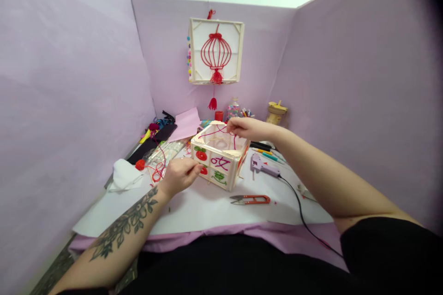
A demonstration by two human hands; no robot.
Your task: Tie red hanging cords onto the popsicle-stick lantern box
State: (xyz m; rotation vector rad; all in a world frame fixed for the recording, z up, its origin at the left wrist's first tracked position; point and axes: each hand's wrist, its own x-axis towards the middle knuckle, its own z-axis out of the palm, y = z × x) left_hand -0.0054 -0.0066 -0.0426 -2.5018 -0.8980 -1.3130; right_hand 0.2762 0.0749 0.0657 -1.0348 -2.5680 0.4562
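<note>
A white box-shaped lantern frame (238, 161) stands on the table with its top open. Its near side carries red and green fruit shapes and purple and green characters made of yarn. Above the far part of the opening, my right hand (238, 126) is closed in a pinch on magenta yarn (216, 132), whose strands cross the top. My left hand (182, 174) is closed beside the near left side, thumb and forefinger tip in front of a fruit panel; I cannot see what is between its fingers. More magenta yarn runs down from a dark ball (154, 127) behind that hand.
Orange thread snips (254, 199) lie in front of the lantern. A lilac glue gun (265, 166) with a black cable lies to the right, near pens (270, 156). White cloth (126, 175) and red yarn are left. A finished lantern (216, 50) hangs behind; lilac partitions enclose the table.
</note>
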